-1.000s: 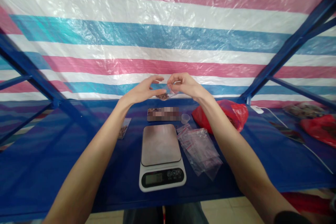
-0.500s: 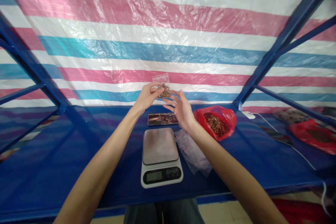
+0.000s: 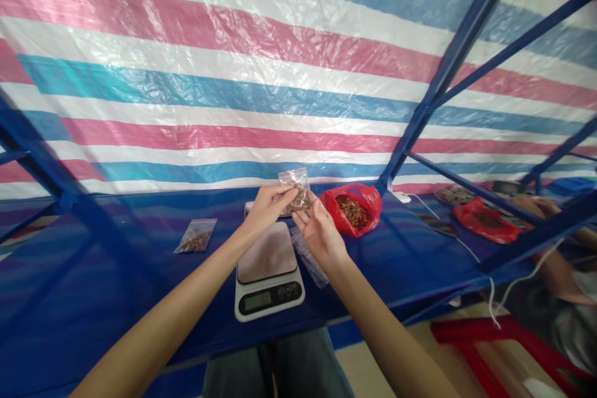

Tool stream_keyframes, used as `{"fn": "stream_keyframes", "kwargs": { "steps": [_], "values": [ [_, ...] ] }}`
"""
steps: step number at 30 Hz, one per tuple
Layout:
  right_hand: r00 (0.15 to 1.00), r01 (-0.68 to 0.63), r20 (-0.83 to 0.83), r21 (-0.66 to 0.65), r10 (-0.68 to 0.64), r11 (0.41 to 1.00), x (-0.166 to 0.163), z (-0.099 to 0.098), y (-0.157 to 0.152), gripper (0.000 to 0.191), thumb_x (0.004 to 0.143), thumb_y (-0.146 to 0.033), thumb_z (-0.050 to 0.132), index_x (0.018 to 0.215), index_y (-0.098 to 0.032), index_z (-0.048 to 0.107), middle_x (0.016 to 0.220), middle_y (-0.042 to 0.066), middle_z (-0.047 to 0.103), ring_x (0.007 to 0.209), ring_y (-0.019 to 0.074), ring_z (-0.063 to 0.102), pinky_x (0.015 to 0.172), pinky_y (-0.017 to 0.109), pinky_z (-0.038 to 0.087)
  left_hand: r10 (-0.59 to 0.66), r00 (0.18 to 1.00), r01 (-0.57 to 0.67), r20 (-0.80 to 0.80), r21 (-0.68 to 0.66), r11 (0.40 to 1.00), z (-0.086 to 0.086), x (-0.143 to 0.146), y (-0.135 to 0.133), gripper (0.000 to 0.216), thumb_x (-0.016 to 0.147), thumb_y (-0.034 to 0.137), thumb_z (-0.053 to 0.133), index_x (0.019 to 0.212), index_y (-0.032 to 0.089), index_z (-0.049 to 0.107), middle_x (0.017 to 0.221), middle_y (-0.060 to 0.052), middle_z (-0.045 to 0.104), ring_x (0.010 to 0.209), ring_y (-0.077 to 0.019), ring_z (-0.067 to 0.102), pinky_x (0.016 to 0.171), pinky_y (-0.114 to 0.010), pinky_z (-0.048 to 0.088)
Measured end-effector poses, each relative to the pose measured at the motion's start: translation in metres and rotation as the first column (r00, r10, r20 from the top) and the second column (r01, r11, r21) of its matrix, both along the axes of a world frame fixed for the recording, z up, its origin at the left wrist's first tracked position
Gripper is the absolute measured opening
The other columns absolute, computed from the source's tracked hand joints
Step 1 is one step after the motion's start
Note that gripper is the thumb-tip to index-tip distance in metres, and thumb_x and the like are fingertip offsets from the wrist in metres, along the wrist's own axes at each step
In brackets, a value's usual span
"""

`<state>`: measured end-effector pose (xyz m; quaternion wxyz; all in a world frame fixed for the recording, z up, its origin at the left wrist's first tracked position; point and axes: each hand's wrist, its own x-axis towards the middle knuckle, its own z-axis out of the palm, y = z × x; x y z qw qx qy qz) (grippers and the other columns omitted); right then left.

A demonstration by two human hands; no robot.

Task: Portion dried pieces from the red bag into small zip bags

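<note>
A clear zip-lock bag [image 3: 302, 198] with brown dried pieces in it is held up above the back of the blue table. My left hand [image 3: 270, 206] pinches its left side between thumb and fingers. At the bag's lower right, my right hand [image 3: 323, 233] has its thumb and fingertips closed around the corner. Below the hands stands a white kitchen scale [image 3: 268, 261] with a bare plate. A red plastic bag [image 3: 352, 210] of brown pieces sits open to the right. Flat, clear bags [image 3: 310, 261] lie beside the scale, partly covered by my right hand and forearm.
Another filled zip-lock bag [image 3: 196, 236] lies left on the blue table [image 3: 153, 211]. A phone-like flat object [image 3: 249, 206] is mostly hidden behind my left hand. Blue frame posts [image 3: 429, 99] and a cable [image 3: 466, 253] are right, near a co-worker's arm [image 3: 559, 267] and a red stool [image 3: 471, 336].
The view has swung right. My right hand has closed onto the held bag, which hangs lower, nearer the scale. The filled bag on the left and the co-worker have come into sight.
</note>
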<state>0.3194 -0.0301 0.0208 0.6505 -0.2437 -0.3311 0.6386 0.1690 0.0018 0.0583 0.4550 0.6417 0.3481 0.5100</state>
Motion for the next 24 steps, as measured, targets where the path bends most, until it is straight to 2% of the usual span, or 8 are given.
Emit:
{"fn": "stream_keyframes", "kwargs": {
  "steps": [4, 7, 10, 13, 16, 18, 20, 24],
  "values": [
    [0.996, 0.072, 0.057, -0.078, -0.068, 0.994, -0.018, -0.011, -0.002, 0.040, 0.074, -0.059, 0.089, 0.101, -0.033, 0.074, 0.116, -0.001, 0.081, 0.104, 0.0243, 0.078, 0.088, 0.038, 0.068, -0.050, 0.998, 0.050, -0.026, 0.007, 0.999, -0.003, 0.002, -0.010, 0.037, 0.092, 0.048, 0.071, 0.112, 0.019, 0.084, 0.130, -0.011, 0.078, 0.118, -0.0287, 0.072, 0.103, -0.040, 0.058],
    [0.945, 0.207, 0.267, -0.036, -0.191, 0.978, -0.015, -0.009, 0.002, 0.039, 0.077, -0.071, 0.077, 0.097, -0.037, 0.072, 0.109, -0.003, 0.082, 0.106, 0.0316, 0.079, 0.079, 0.047, 0.068, -0.085, 0.993, 0.088, -0.085, 0.032, 0.996, 0.000, -0.015, -0.012, 0.053, 0.094, 0.048, 0.069, 0.139, 0.020, 0.072, 0.149, -0.013, 0.067, 0.126, -0.0291, 0.069, 0.105, -0.041, 0.058],
    [0.860, 0.302, 0.424, 0.028, -0.285, 0.953, 0.019, 0.000, 0.005, 0.037, 0.076, -0.069, 0.077, 0.093, -0.037, 0.070, 0.103, -0.001, 0.082, 0.098, 0.0354, 0.080, 0.066, 0.047, 0.066, 0.132, 0.957, -0.077, -0.260, 0.209, 0.975, -0.003, -0.057, -0.006, 0.058, 0.097, 0.048, 0.062, 0.148, 0.021, 0.065, 0.149, -0.015, 0.067, 0.130, -0.0292, 0.066, 0.105, -0.041, 0.056],
    [0.784, 0.414, 0.473, 0.085, -0.402, 0.906, 0.080, 0.017, 0.010, 0.043, 0.073, -0.065, 0.083, 0.092, -0.029, 0.068, 0.098, 0.008, 0.081, 0.078, 0.0331, 0.078, 0.052, 0.040, 0.059, 0.433, 0.765, -0.201, -0.477, 0.462, 0.864, -0.015, -0.116, 0.003, 0.042, 0.097, 0.035, 0.048, 0.124, 0.019, 0.077, 0.133, -0.013, 0.075, 0.128, -0.0294, 0.067, 0.114, -0.043, 0.048],
    [0.667, 0.490, 0.564, 0.161, -0.487, 0.857, 0.149, 0.040, 0.020, 0.053, 0.062, -0.058, 0.093, 0.097, -0.024, 0.072, 0.086, 0.008, 0.078, 0.061, 0.0273, 0.072, 0.044, 0.034, 0.050, 0.443, 0.528, -0.161, -0.725, 0.427, 0.890, -0.031, -0.169, 0.010, 0.034, 0.090, 0.032, 0.046, 0.092, 0.024, 0.079, 0.104, -0.007, 0.082, 0.103, -0.0283, 0.074, 0.098, -0.036, 0.052],
    [0.395, 0.365, 0.818, 0.278, -0.418, 0.888, 0.187, 0.056, 0.029, 0.055, 0.067, -0.065, 0.088, 0.096, -0.021, 0.073, 0.078, 0.009, 0.077, 0.055, 0.0249, 0.069, 0.042, 0.032, 0.047, 0.449, 0.444, -0.211, -0.775, 0.397, 0.893, -0.039, -0.189, 0.012, 0.033, 0.088, 0.032, 0.044, 0.085, 0.025, 0.076, 0.099, -0.005, 0.082, 0.094, -0.0263, 0.074, 0.087, -0.032, 0.052],
    [0.153, 0.228, 0.925, 0.311, -0.349, 0.923, 0.211, 0.069, 0.041, 0.054, 0.073, -0.067, 0.083, 0.097, -0.019, 0.074, 0.075, 0.009, 0.077, 0.051, 0.0229, 0.067, 0.045, 0.033, 0.049, 0.476, 0.403, -0.242, -0.781, 0.411, 0.879, -0.042, -0.196, 0.012, 0.033, 0.088, 0.031, 0.042, 0.083, 0.024, 0.074, 0.097, -0.004, 0.082, 0.091, -0.0247, 0.074, 0.082, -0.030, 0.049],
    [-0.131, -0.009, 0.964, 0.233, -0.232, 0.972, 0.222, 0.083, 0.068, 0.042, 0.084, -0.051, 0.078, 0.107, -0.017, 0.072, 0.075, 0.007, 0.077, 0.051, 0.0200, 0.066, 0.050, 0.030, 0.051, 0.516, 0.376, -0.268, -0.770, 0.442, 0.856, -0.041, -0.190, 0.009, 0.033, 0.089, 0.029, 0.041, 0.084, 0.022, 0.073, 0.098, -0.004, 0.082, 0.089, -0.0235, 0.074, 0.082, -0.029, 0.047]
  ]
}}
